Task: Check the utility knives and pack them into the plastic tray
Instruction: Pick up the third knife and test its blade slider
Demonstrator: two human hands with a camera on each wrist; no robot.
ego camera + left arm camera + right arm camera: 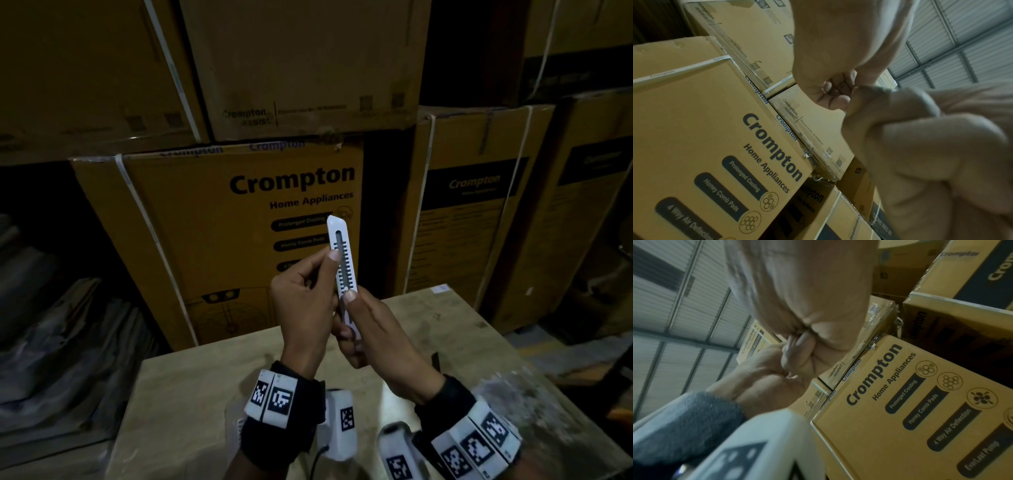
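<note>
Checking a white utility knife (342, 260), held upright at centre frame before the Crompton carton (239, 212).
Left hand (305, 308) and right hand (373, 339) both curl round it; steady the body, thumb working the slider. No tray visible.

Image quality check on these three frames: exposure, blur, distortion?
Head view: dim, corners vignetted, boxes bowed by the wide lens, white utility knife sharp and bright. Left wrist view: left hand a soft close-up blur, box print crisp. Right wrist view: right hand blurred, frame tilted.
</note>
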